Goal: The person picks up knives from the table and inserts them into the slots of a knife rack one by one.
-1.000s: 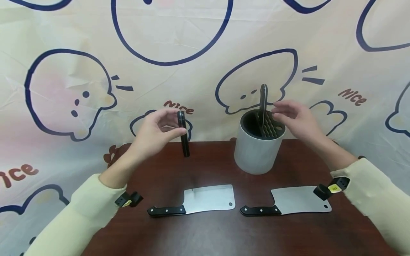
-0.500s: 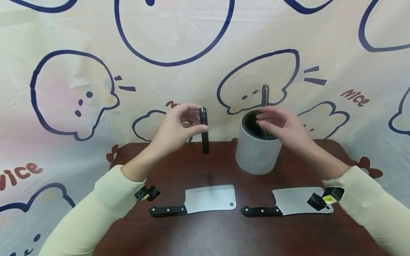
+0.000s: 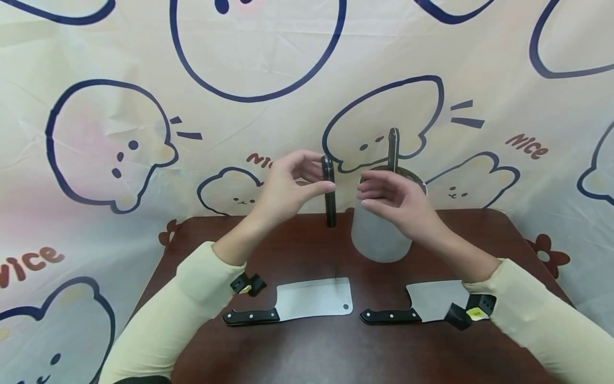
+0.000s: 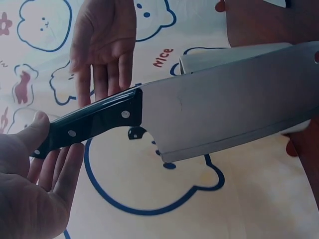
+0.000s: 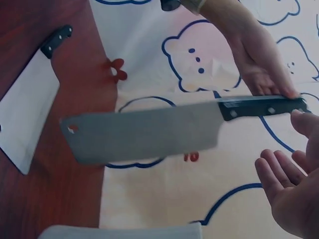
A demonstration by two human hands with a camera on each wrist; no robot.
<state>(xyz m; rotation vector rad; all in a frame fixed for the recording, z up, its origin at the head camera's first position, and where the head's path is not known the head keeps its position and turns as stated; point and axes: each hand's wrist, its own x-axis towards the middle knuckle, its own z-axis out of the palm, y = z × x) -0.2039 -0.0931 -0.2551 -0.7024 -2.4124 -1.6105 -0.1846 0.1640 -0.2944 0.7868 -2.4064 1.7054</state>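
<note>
My left hand (image 3: 292, 186) pinches a cleaver (image 4: 229, 104) by its black riveted handle, thumb on one side and fingers on the other. Seen from the head, the handle hangs upright over the table and the blade hardly shows; both wrist views show the broad blade from the side. Just to the right, my right hand (image 3: 398, 202) is raised with loosely bent fingers and holds nothing. It covers part of the pale round knife holder (image 3: 379, 242). Another black handle (image 3: 394, 146) stands up out of that holder.
Two more cleavers lie flat on the brown table (image 3: 297, 352): a left cleaver (image 3: 314, 298) and a right cleaver (image 3: 434, 301), partly hidden by the right wrist camera. Behind the table hangs a cartoon-printed cloth (image 3: 268, 122).
My left hand has carried the cleaver to the right, closer to the knife holder. My right hand has moved left from beside the holder to in front of it.
</note>
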